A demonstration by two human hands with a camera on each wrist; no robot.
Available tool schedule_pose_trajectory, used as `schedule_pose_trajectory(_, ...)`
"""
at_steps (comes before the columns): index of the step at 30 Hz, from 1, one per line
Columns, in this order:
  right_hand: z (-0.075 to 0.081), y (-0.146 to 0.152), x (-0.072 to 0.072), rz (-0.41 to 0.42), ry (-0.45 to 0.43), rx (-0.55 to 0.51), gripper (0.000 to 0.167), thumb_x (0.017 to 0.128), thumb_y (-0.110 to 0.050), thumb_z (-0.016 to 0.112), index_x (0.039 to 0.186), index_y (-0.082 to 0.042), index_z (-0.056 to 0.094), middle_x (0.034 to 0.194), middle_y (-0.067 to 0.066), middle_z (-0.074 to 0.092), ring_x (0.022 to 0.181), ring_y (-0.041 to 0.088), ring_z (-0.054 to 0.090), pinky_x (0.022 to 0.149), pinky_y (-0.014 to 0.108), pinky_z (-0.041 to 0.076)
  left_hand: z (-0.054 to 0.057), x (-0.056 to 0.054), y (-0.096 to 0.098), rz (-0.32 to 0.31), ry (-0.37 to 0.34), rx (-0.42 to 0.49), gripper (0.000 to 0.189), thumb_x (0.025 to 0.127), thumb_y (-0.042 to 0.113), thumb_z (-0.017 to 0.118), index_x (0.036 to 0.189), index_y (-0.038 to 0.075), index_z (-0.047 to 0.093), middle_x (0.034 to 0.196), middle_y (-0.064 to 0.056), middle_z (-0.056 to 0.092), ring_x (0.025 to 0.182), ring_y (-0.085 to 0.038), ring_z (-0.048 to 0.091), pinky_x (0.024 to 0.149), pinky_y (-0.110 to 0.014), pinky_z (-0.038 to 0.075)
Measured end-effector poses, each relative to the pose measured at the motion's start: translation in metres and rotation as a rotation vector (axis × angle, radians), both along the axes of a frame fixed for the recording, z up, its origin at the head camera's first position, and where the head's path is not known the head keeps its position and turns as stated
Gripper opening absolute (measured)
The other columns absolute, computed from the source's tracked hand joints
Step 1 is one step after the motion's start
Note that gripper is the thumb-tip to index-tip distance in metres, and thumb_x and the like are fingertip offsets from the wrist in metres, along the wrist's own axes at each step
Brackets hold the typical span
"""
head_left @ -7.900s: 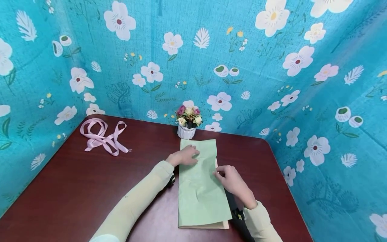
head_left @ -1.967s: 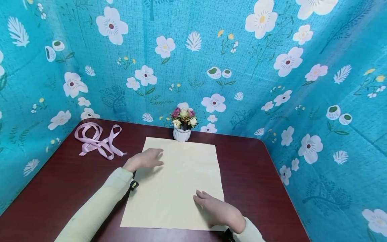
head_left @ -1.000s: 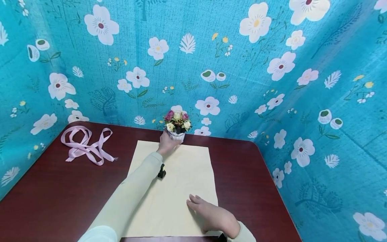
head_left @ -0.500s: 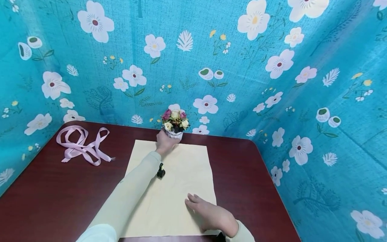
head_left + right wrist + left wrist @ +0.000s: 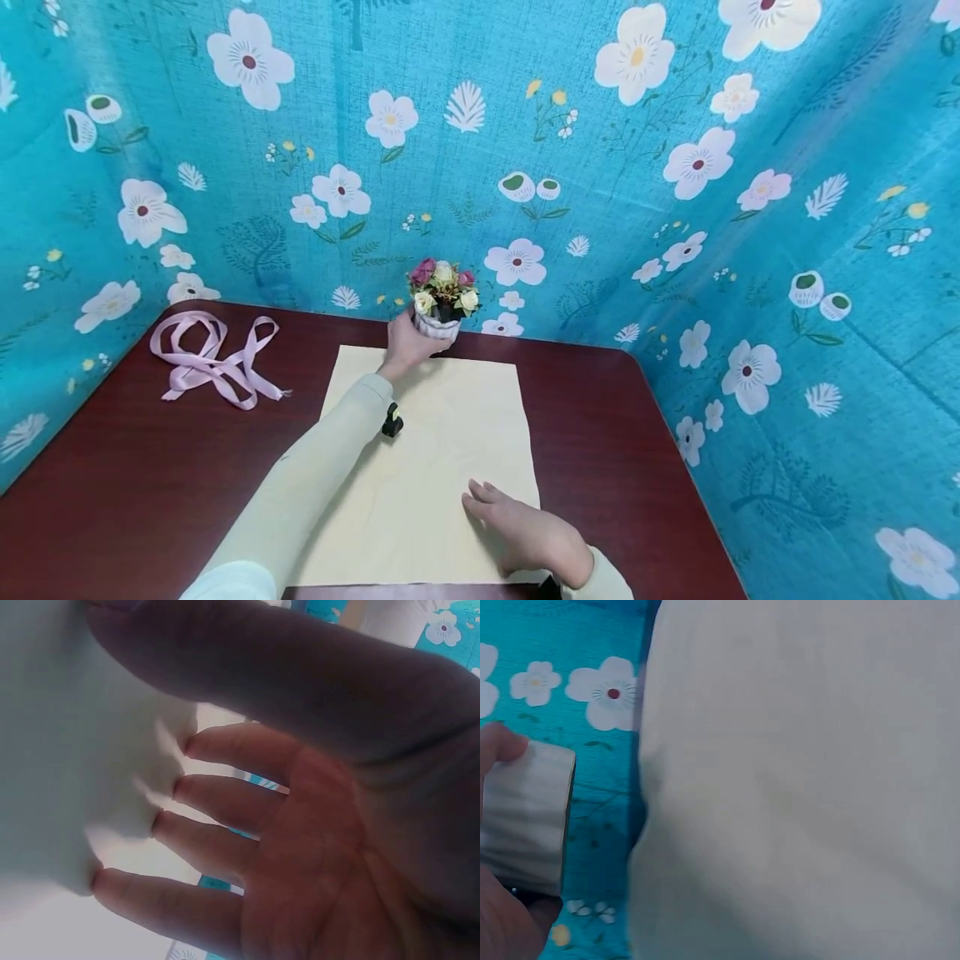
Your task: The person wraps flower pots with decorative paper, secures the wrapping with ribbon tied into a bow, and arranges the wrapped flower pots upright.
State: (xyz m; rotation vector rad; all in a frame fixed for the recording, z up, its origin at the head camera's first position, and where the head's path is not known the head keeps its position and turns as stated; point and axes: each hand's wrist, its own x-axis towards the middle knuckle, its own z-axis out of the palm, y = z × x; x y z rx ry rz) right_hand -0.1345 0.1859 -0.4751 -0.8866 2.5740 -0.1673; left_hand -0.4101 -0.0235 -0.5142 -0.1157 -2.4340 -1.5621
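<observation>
My left hand (image 5: 408, 346) grips a small white flowerpot (image 5: 438, 328) at the back of the table. Pink and cream artificial flowers (image 5: 442, 287) fill the pot, which appears slightly raised, with a shadow beneath it. The left wrist view catches the white pot (image 5: 529, 817) between thumb and fingers at the left edge. Below lies a cream sheet of paper (image 5: 442, 442), spread flat. My right hand (image 5: 528, 533) rests on its lower right part. In the right wrist view that hand's straight, spread fingertips (image 5: 161, 823) touch the sheet.
A pink ribbon (image 5: 217, 362) lies in loose loops at the table's far left. The dark red-brown table (image 5: 600, 433) has a rounded back right corner. A blue flowered cloth (image 5: 465, 150) hangs behind and along the sides.
The paper, folded with a green face up 7.9 seconds ago, lies opened out, cream side up. My left hand left the sheet and took hold of the flowerpot, which rose slightly. The right hand stayed.
</observation>
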Motion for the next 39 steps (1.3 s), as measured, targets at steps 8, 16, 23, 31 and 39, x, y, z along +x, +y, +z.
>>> schedule_pose_trajectory(8, -0.001, 0.003, -0.003, 0.020, 0.007, -0.002, 0.096, 0.058, 0.000, 0.094, 0.143, -0.004, 0.049, 0.157, 0.022, 0.042, 0.146, 0.037, 0.039, 0.109, 0.030, 0.045, 0.026, 0.016, -0.010, -0.101, 0.110, -0.057, 0.076, 0.061, 0.031, 0.096, 0.124, 0.003, 0.063, 0.112, -0.015, 0.072, 0.106, -0.031, 0.067, 0.093, -0.044, 0.056)
schedule_pose_trajectory(16, -0.002, 0.004, -0.003, 0.007, -0.012, -0.005, 0.099, 0.059, 0.000, 0.094, 0.146, -0.004, 0.047, 0.158, 0.022, 0.040, 0.147, 0.038, 0.037, 0.110, 0.030, 0.044, 0.041, 0.039, -0.014, -0.182, 0.132, -0.146, 0.073, 0.059, 0.035, 0.094, 0.119, 0.006, 0.064, 0.107, -0.010, 0.069, 0.099, -0.026, 0.064, 0.088, -0.041, 0.056)
schedule_pose_trajectory(23, -0.001, 0.002, -0.003, 0.022, -0.018, -0.008, 0.096, 0.059, -0.002, 0.096, 0.143, -0.003, 0.048, 0.157, 0.023, 0.041, 0.147, 0.038, 0.038, 0.112, 0.032, 0.042, 0.052, 0.060, -0.015, -0.242, 0.210, -0.245, 0.078, 0.058, 0.034, 0.093, 0.124, 0.007, 0.063, 0.107, -0.010, 0.067, 0.100, -0.028, 0.060, 0.087, -0.046, 0.051)
schedule_pose_trajectory(31, -0.001, 0.003, -0.004, 0.056, -0.019, -0.025, 0.097, 0.059, -0.004, 0.096, 0.143, -0.001, 0.047, 0.155, 0.026, 0.041, 0.145, 0.041, 0.039, 0.112, 0.034, 0.042, 0.054, 0.083, -0.017, -0.285, 0.221, -0.350, 0.086, 0.058, 0.040, 0.089, 0.132, 0.005, 0.061, 0.117, -0.013, 0.067, 0.112, -0.032, 0.059, 0.094, -0.049, 0.050)
schedule_pose_trajectory(39, -0.001, 0.002, -0.001, 0.025, -0.042, -0.045, 0.099, 0.058, -0.002, 0.096, 0.145, 0.001, 0.048, 0.156, 0.026, 0.040, 0.147, 0.041, 0.037, 0.116, 0.035, 0.038, 0.047, 0.098, -0.020, -0.329, 0.254, -0.401, 0.091, 0.056, 0.038, 0.092, 0.134, 0.002, 0.061, 0.123, -0.015, 0.066, 0.111, -0.030, 0.059, 0.089, -0.046, 0.052)
